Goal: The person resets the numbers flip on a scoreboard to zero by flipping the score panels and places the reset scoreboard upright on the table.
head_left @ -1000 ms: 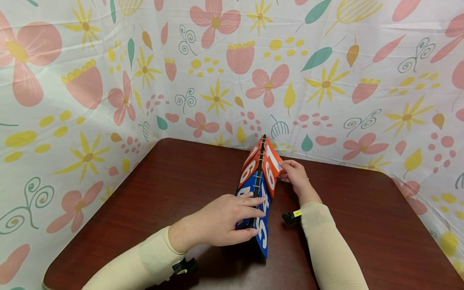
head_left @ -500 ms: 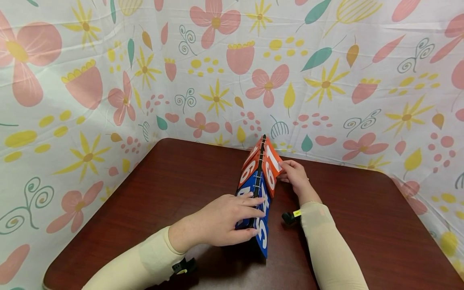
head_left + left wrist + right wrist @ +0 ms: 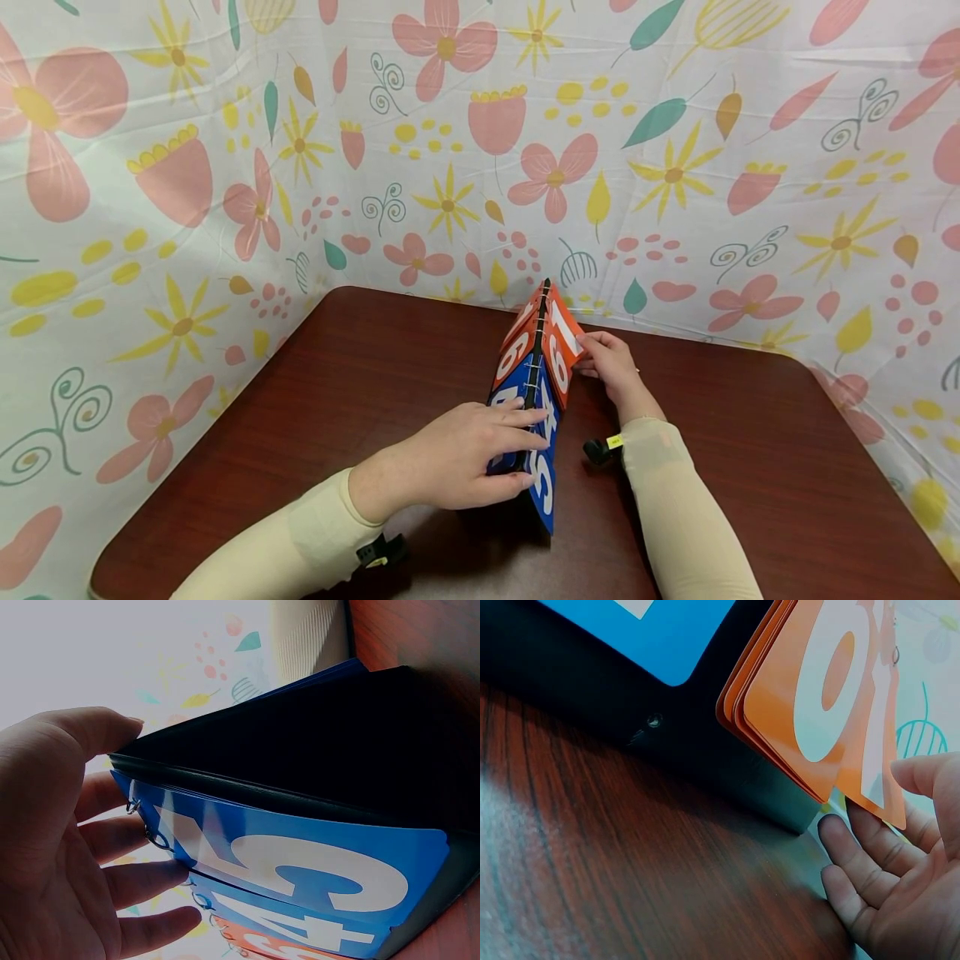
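Flip scoreboard (image 3: 534,379), near the middle of the tabletop (image 3: 375,375): stands tent-like, with a ringed black spine (image 3: 538,337) along the top, blue cards (image 3: 292,859) nearer and red cards (image 3: 557,354) farther. With the right hand (image 3: 615,371), pinches the low outer corner of the farthest red card (image 3: 871,776), grip narrow, thumb at the edge, fingertips behind. With the left hand (image 3: 476,454), rests over the spine and blue cards, grip wide and relaxed, apparently for steadying; how firmly, hard to tell from the dim left wrist view. Looks like the step of taking one card, not yet turned over. Next, judging by that pinch, calls for separating a single sheet, then swinging it up over the spine without dragging the scoreboard.
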A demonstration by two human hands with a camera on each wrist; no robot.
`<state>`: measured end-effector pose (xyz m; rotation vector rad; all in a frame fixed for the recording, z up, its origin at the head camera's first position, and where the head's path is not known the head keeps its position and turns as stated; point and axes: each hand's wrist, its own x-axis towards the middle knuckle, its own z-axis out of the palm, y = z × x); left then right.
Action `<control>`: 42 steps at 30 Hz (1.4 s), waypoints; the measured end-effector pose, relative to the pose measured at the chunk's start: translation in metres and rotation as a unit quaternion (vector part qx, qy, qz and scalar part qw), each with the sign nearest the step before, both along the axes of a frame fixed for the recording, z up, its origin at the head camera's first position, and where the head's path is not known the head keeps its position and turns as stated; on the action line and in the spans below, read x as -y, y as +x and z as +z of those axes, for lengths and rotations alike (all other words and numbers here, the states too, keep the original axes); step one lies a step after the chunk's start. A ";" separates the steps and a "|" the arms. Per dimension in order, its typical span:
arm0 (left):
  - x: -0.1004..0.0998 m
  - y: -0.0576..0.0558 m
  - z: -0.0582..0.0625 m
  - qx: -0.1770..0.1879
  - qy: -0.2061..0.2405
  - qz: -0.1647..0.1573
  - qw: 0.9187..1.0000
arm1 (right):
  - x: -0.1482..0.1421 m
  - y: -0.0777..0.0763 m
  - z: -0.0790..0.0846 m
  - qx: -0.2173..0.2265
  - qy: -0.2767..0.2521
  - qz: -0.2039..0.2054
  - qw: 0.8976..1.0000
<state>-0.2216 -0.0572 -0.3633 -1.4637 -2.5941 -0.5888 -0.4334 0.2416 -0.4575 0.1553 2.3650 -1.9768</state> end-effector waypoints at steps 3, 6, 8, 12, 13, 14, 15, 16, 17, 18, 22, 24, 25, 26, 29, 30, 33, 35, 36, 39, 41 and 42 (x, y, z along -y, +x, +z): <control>0.000 0.000 0.000 0.000 0.001 0.000 1.000 | -0.001 0.001 0.001 0.001 0.001 0.003 1.000; 0.000 0.000 0.000 -0.001 0.001 0.000 1.000 | -0.001 0.000 0.000 0.002 0.001 0.003 1.000; 0.000 0.000 0.000 -0.001 0.001 0.000 1.000 | 0.000 -0.001 -0.001 0.001 0.002 0.003 1.000; 0.000 0.000 0.000 -0.002 0.000 -0.001 1.000 | 0.001 -0.001 -0.002 0.000 0.003 -0.001 1.000; 0.000 0.000 0.000 -0.001 0.000 -0.001 1.000 | 0.001 -0.001 -0.002 0.000 0.002 -0.003 1.000; 0.000 0.000 0.000 -0.001 0.000 -0.001 1.000 | 0.001 -0.001 -0.002 -0.002 0.003 -0.002 1.000; 0.000 0.000 -0.001 -0.001 0.001 -0.002 1.000 | 0.001 -0.001 -0.002 -0.002 0.004 -0.003 1.000; 0.000 0.000 -0.001 0.000 0.001 -0.002 1.000 | 0.001 -0.001 -0.002 -0.004 0.004 -0.003 1.000; 0.001 0.000 -0.001 0.000 0.002 -0.003 1.000 | 0.001 -0.001 -0.002 -0.005 0.004 -0.001 1.000; 0.001 -0.001 -0.001 0.000 0.002 -0.003 1.000 | 0.000 -0.001 -0.002 -0.006 0.005 0.000 1.000; 0.001 -0.001 -0.001 0.003 0.002 -0.002 1.000 | 0.000 -0.002 -0.003 -0.003 0.007 0.001 1.000; 0.001 -0.001 -0.002 0.005 0.003 -0.002 1.000 | -0.001 -0.003 -0.003 -0.001 0.008 0.001 1.000; 0.001 -0.001 -0.001 0.003 0.003 -0.003 1.000 | -0.001 -0.003 -0.003 0.000 0.008 0.001 1.000; 0.001 -0.001 -0.001 0.002 0.004 -0.004 1.000 | -0.001 -0.003 -0.003 0.000 0.009 0.001 1.000; 0.001 -0.002 -0.002 -0.007 0.008 -0.010 1.000 | 0.000 -0.004 -0.003 -0.001 0.016 0.000 1.000; 0.001 -0.003 -0.003 -0.011 0.009 -0.011 1.000 | 0.000 -0.004 -0.003 -0.003 0.019 0.000 1.000; 0.002 -0.004 -0.002 -0.022 0.006 -0.013 1.000 | 0.002 -0.004 -0.001 -0.011 0.024 -0.005 1.000; 0.002 -0.005 -0.001 -0.024 0.001 -0.011 1.000 | 0.002 -0.004 -0.001 -0.016 0.027 -0.007 0.999; 0.003 -0.005 -0.001 -0.026 -0.002 -0.010 1.000 | 0.003 -0.004 -0.001 -0.016 0.026 -0.009 1.000; 0.004 -0.005 0.000 -0.022 -0.007 -0.010 1.000 | 0.004 -0.004 -0.001 -0.013 0.026 -0.012 1.000; 0.005 -0.005 -0.001 -0.017 -0.007 -0.010 1.000 | 0.005 -0.004 -0.003 -0.011 0.027 -0.010 1.000; 0.006 -0.005 -0.002 -0.016 -0.006 -0.011 1.000 | 0.006 -0.005 -0.004 -0.010 0.028 -0.008 1.000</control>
